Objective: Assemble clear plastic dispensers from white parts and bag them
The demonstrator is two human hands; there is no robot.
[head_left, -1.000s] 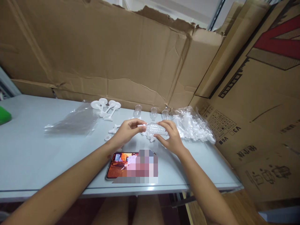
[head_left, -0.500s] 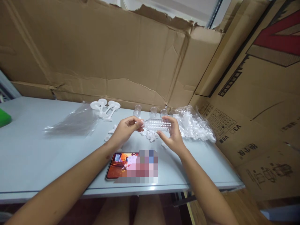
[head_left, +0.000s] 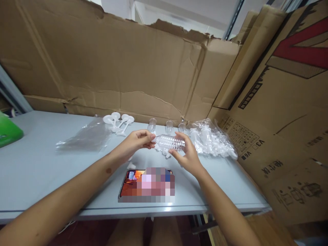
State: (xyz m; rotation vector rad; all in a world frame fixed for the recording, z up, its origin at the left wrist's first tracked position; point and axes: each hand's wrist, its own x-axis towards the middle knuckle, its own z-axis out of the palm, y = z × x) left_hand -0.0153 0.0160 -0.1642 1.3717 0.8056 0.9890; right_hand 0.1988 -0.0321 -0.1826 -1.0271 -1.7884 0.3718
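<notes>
A clear, ribbed plastic bottle (head_left: 167, 141) lies on its side in the air between my hands, above the table. My left hand (head_left: 140, 140) pinches its narrow neck end, and the fingers hide what is at the mouth. Around the wide base end curl the thumb and fingers of my right hand (head_left: 186, 152). Small white plastic parts (head_left: 167, 153) lie on the table below the bottle, partly covered by it. Behind it, close to the cardboard, stand several clear plastic cylinders, such as the left one (head_left: 152, 125).
A phone (head_left: 147, 186) with a lit screen lies near the table's front edge. White disc-ended plastic pieces (head_left: 119, 122) sit beside a flat clear bag (head_left: 84, 136). A bag of white parts (head_left: 215, 140) is at right. Cardboard (head_left: 128, 68) walls the back; a green object (head_left: 10, 130) stands left.
The view has shifted slightly, so the scene sits a little lower. Both hands keep hold of the bottle, which has tilted slightly, its base end a bit lower.
</notes>
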